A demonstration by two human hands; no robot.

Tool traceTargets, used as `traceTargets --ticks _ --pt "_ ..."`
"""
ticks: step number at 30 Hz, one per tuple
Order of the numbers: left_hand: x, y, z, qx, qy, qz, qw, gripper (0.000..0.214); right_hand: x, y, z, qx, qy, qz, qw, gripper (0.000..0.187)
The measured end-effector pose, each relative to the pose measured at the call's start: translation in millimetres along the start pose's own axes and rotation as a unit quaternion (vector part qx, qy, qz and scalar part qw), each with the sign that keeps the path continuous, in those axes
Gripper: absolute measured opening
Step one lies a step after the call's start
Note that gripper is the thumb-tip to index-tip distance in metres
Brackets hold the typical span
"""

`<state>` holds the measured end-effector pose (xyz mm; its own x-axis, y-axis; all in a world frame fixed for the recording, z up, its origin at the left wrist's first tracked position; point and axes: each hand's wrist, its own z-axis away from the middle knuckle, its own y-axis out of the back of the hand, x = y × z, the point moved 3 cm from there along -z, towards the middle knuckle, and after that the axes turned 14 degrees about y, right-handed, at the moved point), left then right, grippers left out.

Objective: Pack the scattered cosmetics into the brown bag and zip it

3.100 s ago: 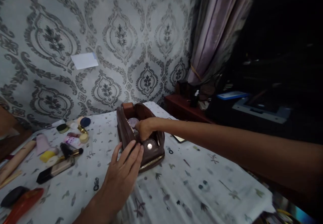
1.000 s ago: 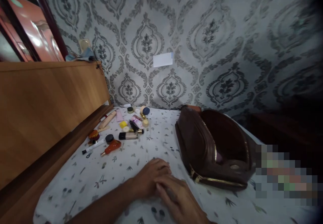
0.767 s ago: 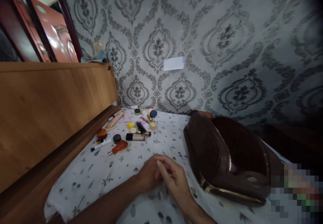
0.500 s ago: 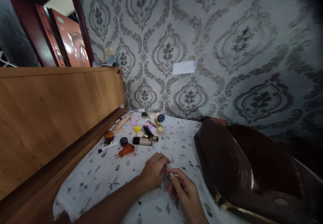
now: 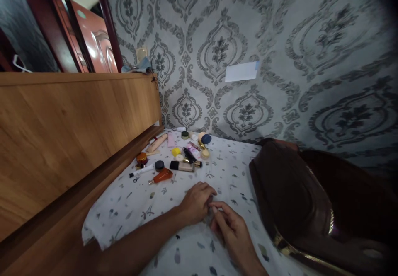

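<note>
Both hands meet low over the patterned white sheet (image 5: 174, 234). My left hand (image 5: 195, 203) is closed, its fingers curled down toward the other hand. Thumb and forefinger of my right hand (image 5: 232, 230) are pinched together beside the left fingertips. Whatever small thing is between the hands is too hidden to name. Beyond them lie an orange bottle (image 5: 163, 176), a black-capped foundation bottle (image 5: 183, 166), a dark round jar (image 5: 159, 166) and a white tube with a black cap (image 5: 143, 170).
A brown bag (image 5: 284, 185) with a gold zip gapes at the right. More cosmetics, among them a yellow piece (image 5: 176, 151) and a blue round item (image 5: 206, 139), lie toward the wall. A wooden panel (image 5: 83, 118) borders the left side.
The view has turned slightly right and down. Both hands stay together in nearly the same pose; a small dark loop seen at the right fingertips before is now hidden.
</note>
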<state>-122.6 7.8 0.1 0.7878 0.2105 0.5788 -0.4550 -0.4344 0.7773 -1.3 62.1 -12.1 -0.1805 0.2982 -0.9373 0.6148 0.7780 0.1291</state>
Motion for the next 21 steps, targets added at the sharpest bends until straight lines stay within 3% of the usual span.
traceTargets --ticks 5,10,15,21 --pt "7 13.1 -4 -0.004 0.014 -0.115 0.993 0.027 0 -1 1 -0.008 -0.008 0.004 1.000 0.057" --pt "-5 53.3 -13 0.008 0.120 -0.306 0.944 0.026 -4 -1 3 0.000 -0.017 0.001 1.000 0.057" --pt "-24 99.3 -12 0.053 0.203 -0.331 0.920 0.027 -8 -1 3 0.000 -0.007 0.003 1.000 0.052" --pt "-32 125.4 -7 0.003 0.283 -0.308 0.908 0.024 -12 0 1 0.000 -0.007 0.001 1.000 0.050"
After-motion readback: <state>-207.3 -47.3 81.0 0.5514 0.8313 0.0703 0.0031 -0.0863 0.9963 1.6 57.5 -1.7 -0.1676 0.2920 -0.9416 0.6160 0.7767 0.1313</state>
